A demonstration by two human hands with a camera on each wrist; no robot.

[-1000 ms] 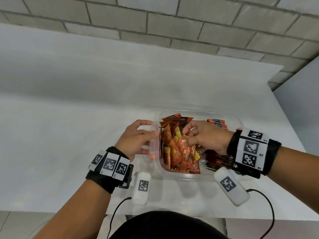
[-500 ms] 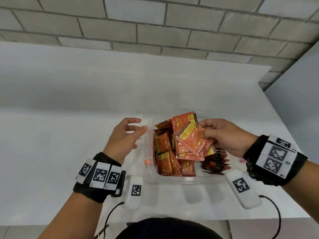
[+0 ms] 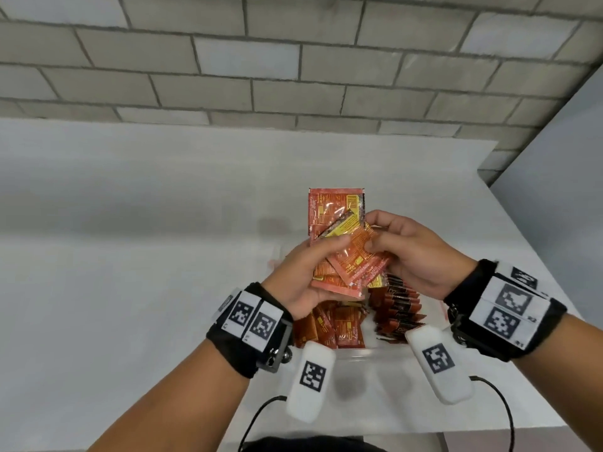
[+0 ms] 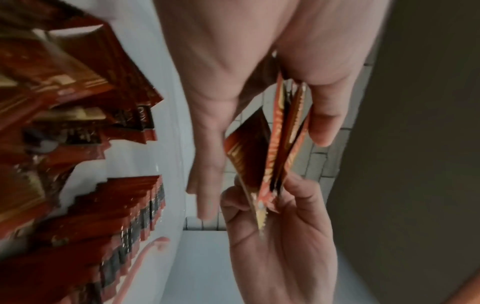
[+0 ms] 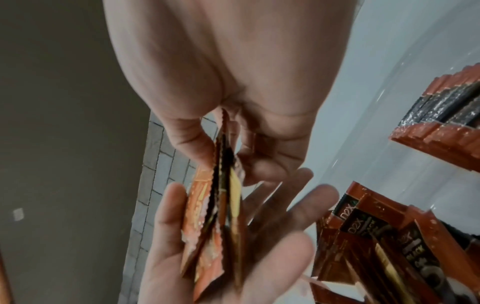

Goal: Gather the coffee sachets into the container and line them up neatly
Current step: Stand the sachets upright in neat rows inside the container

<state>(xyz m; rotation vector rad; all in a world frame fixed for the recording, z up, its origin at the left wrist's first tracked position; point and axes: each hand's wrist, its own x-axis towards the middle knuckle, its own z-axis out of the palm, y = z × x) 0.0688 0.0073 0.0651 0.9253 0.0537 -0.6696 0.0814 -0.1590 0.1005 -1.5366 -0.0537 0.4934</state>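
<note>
Above the clear plastic container (image 3: 359,355) I hold a fanned bundle of orange coffee sachets (image 3: 346,256) in both hands. My left hand (image 3: 321,256) grips its lower left, thumb on the front. My right hand (image 3: 378,234) pinches its right edge between thumb and fingers. The left wrist view shows the bundle (image 4: 280,144) edge-on, as does the right wrist view (image 5: 215,205). Inside the container, loose orange sachets (image 3: 329,327) stand at the left and a tidy row of darker sachets (image 3: 398,308) stands at the right. My hands hide much of the container.
The container sits near the front of a white table (image 3: 130,256). A grey brick wall (image 3: 293,76) runs behind it and a grey panel (image 3: 571,158) closes the right side. Black cables (image 3: 257,419) hang over the table's front edge.
My right hand has lifted the bundle of sachets up out of the container. My left hand has left the container's left wall and taken hold of the bundle too.
</note>
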